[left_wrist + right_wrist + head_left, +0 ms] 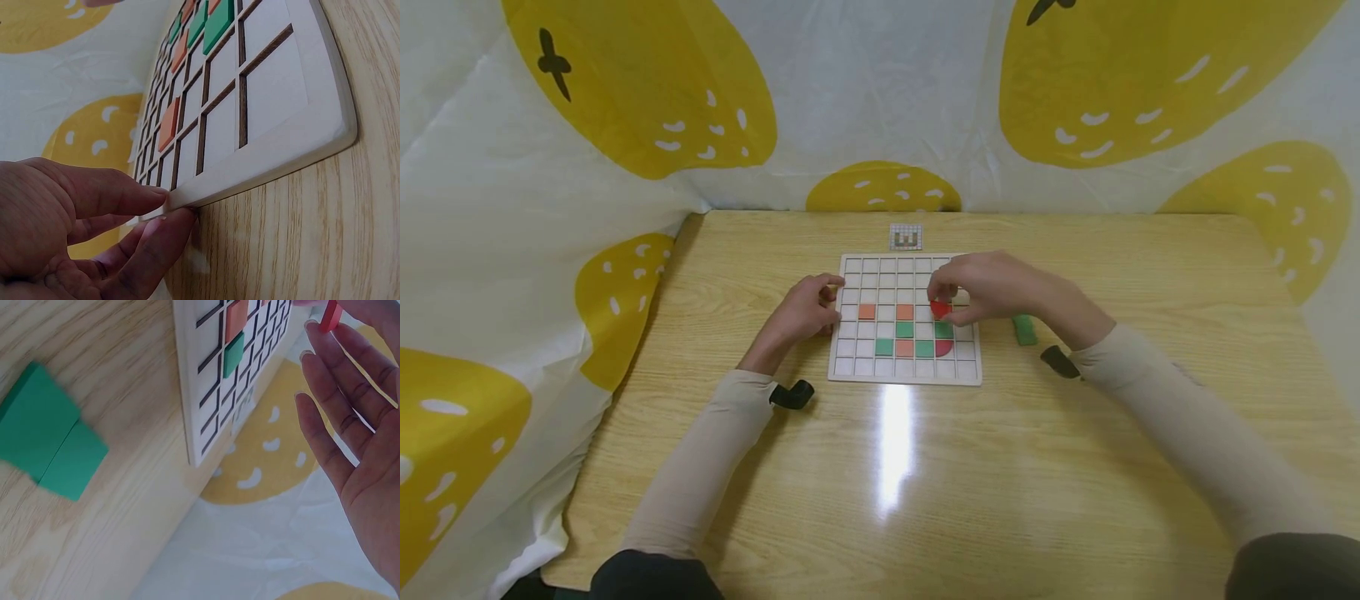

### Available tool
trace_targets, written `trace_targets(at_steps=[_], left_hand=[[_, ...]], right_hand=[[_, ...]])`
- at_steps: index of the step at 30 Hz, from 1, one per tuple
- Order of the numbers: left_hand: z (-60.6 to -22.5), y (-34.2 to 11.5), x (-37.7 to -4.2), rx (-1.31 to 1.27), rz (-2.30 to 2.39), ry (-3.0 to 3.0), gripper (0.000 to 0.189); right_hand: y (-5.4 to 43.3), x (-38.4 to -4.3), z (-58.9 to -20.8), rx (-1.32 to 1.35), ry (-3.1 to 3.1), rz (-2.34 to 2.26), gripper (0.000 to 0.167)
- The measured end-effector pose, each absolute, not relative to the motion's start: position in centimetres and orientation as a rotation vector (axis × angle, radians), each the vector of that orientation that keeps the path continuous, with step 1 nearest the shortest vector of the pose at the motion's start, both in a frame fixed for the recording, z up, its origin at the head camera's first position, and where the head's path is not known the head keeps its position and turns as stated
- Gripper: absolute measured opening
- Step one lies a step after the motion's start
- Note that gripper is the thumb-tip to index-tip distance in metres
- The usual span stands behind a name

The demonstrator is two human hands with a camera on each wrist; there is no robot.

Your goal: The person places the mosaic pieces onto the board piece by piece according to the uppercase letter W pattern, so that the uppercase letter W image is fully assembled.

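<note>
A white grid board (853, 367) lies on the table, with orange, green and red tiles in some of its squares. At its left edge my left hand (808, 308) grips the rim, thumb (153, 195) on top and a bent finger (181, 219) against the side. Over the board's right part, my right hand (992, 285) pinches a red tile (331, 315) between thumb and fingers. Near that hand, a green tile (943, 331) and a red rounded tile (943, 347) sit in squares. Two orange tiles (867, 312) share the row at the held tile's level.
Green tiles (1024, 330) lie on the table right of the board, under my right wrist; the wrist view shows two green pieces (37, 419) edge to edge. A small printed card (906, 237) lies behind the board. Patterned cloth (880, 100) hangs behind and to the left.
</note>
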State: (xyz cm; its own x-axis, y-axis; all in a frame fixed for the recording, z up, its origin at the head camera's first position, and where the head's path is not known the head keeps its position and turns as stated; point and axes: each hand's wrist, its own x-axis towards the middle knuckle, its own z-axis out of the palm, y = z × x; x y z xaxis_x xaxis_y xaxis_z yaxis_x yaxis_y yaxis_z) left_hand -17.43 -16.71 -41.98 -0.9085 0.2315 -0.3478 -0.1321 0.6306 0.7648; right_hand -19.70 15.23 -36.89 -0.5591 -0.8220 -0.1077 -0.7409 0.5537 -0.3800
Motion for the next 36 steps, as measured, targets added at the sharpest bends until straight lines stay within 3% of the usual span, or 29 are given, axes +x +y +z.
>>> trace_targets(at_steps=[28,36], left_hand=[[-41.9,-16.7,-17.4,0.067,1.178,2.436,0.061],[-41.9,-16.7,-17.3,0.072,1.19,2.438,0.06]], right_hand=[[11.0,-19.4,-37.8,-1.365,2.412,-0.451,0.022],[9.6,-19.2,-38.0,-1.372,2.388,-0.422,0.029]])
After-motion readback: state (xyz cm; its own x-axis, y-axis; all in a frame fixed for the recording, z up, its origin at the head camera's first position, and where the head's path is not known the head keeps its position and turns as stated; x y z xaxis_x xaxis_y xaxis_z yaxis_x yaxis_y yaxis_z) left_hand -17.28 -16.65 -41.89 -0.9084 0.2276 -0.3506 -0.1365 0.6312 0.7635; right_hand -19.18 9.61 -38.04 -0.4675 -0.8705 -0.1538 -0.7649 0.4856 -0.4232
